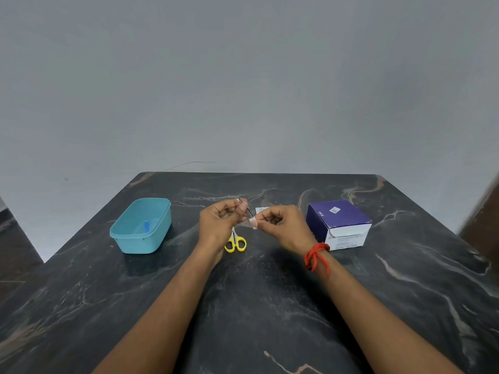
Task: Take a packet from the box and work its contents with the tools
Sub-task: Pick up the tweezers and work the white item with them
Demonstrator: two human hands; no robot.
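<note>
My left hand (pixel 220 221) pinched a thin dark strand (pixel 250 211) and my right hand (pixel 282 225) pinched a small white piece (pixel 253 222), so the packet (pixel 261 210) was evidently out of the box (pixel 339 222), while the scissors (pixel 236 242) lay unused beneath, cutting apparently remaining.

Light: soft, even, fairly dim. Shadows: faint, diffuse on table (pixel 256 306). Distort.: wide-angle bowing at edges. Blur: R edge smeared.

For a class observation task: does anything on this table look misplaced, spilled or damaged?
Nothing stands out. The teal tub, yellow scissors and purple box look intact; a white paper slip lies loose near the box.
</note>
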